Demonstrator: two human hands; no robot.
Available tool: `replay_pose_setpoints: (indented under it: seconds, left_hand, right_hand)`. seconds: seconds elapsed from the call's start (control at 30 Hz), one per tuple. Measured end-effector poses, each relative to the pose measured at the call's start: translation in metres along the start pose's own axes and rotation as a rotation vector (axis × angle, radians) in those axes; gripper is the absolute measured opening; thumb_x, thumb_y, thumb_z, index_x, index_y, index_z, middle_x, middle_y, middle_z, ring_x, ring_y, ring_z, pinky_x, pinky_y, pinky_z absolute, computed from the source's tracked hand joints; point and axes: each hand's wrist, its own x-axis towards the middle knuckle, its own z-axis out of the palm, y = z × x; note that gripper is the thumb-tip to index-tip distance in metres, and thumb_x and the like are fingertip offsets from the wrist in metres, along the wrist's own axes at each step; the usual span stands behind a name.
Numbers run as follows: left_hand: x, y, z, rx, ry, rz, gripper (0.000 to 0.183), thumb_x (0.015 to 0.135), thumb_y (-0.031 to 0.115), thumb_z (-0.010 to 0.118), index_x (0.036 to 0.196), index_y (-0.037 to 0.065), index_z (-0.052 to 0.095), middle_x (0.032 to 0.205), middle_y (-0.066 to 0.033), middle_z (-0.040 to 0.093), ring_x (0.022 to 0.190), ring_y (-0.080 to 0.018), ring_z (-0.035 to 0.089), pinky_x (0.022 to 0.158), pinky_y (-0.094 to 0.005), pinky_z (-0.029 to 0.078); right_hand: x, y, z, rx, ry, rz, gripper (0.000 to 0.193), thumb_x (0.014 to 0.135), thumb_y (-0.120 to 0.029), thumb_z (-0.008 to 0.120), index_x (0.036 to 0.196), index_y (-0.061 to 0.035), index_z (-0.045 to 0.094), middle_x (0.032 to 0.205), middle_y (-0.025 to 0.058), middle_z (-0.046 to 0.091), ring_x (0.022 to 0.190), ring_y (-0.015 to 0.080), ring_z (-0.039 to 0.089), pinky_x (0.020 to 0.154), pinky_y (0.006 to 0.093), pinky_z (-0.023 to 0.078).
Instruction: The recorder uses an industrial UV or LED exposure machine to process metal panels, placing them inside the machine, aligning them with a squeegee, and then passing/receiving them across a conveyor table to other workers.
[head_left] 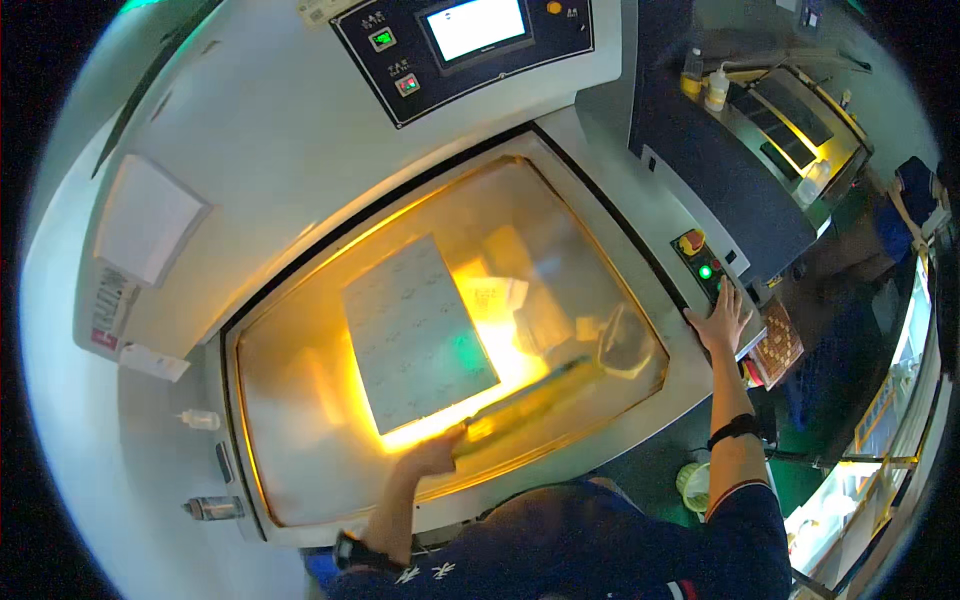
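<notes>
My right hand rests at the right border of the machine, fingers spread, the fingertips by the lower end of a small button panel with a lit green button and a red and yellow knob. At the front of the glowing work surface, my left hand is closed around one end of a long, thin bar, dark above and yellowish below. Motion blurs this bar, so its kind is unclear. Beyond it lies a grey rectangular sheet with faint marks, lit yellow around its edges.
Right of the sheet are pale pieces and a clear, crumpled-looking thing. A control console with a bright screen stands behind. Small bottles are at left. A basket stands low at right; another person is farther off.
</notes>
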Motion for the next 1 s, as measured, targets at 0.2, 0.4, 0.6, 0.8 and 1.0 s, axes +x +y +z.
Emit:
replay_pose_setpoints:
  seconds: [0.2, 0.4, 0.6, 0.8, 1.0]
  left_hand:
    - [-0.033, 0.013, 0.086, 0.006, 0.188, 0.039, 0.081, 0.071, 0.005, 0.060, 0.149, 0.002, 0.035, 0.153, -0.0206, 0.035, 0.144, -0.0311, 0.032, 0.118, -0.0390, 0.027]
    - [-0.073, 0.078, 0.118, 0.004, 0.334, -0.304, 0.081, 0.077, 0.008, 0.061, 0.152, 0.021, 0.033, 0.159, 0.0031, 0.031, 0.141, -0.0346, 0.036, 0.109, -0.0555, 0.038]
    - [-0.124, 0.093, 0.199, -0.005, 0.459, -0.319, 0.071, 0.083, 0.009, 0.059, 0.149, 0.025, 0.038, 0.155, 0.0072, 0.037, 0.134, -0.0300, 0.045, 0.093, -0.0505, 0.051]
    - [-0.157, 0.076, 0.249, -0.366, 0.207, -0.385, 0.065, 0.080, 0.013, 0.062, 0.142, 0.028, 0.049, 0.143, 0.0010, 0.053, 0.127, -0.0305, 0.052, 0.091, -0.0451, 0.053]
    - [-0.071, -0.032, 0.327, -0.324, 0.380, -0.142, 0.063, 0.082, 0.016, 0.061, 0.142, 0.030, 0.049, 0.140, -0.0057, 0.055, 0.124, -0.0278, 0.055, 0.095, -0.0425, 0.051]
  right_hand:
    - [-0.001, 0.008, 0.009, -0.048, 0.016, -0.026, 0.113, 0.071, -0.069, 0.069, 0.157, -0.0235, 0.011, 0.160, 0.0103, 0.025, 0.149, 0.0284, 0.017, 0.114, 0.0687, 0.009]
    - [-0.002, 0.016, 0.026, -0.065, 0.018, -0.077, 0.106, 0.077, -0.072, 0.061, 0.156, -0.0195, 0.016, 0.159, 0.0097, 0.027, 0.148, 0.0285, 0.020, 0.116, 0.0641, 0.010]
    - [-0.068, 0.083, 0.079, -0.017, 0.116, -0.424, 0.086, 0.089, -0.065, 0.052, 0.154, -0.0136, 0.027, 0.158, 0.0105, 0.030, 0.147, 0.0316, 0.022, 0.120, 0.0536, 0.013]
    - [-0.258, 0.165, 0.194, 0.436, -0.117, -0.434, 0.076, 0.098, -0.036, 0.054, 0.152, 0.0040, 0.018, 0.158, 0.0261, 0.018, 0.147, 0.0389, 0.016, 0.120, 0.0461, 0.015]
    - [-0.406, 0.207, 0.215, 0.159, -1.074, -0.220, 0.068, 0.099, -0.033, 0.049, 0.149, 0.0067, 0.024, 0.153, 0.0280, 0.029, 0.144, 0.0390, 0.026, 0.118, 0.0428, 0.021]
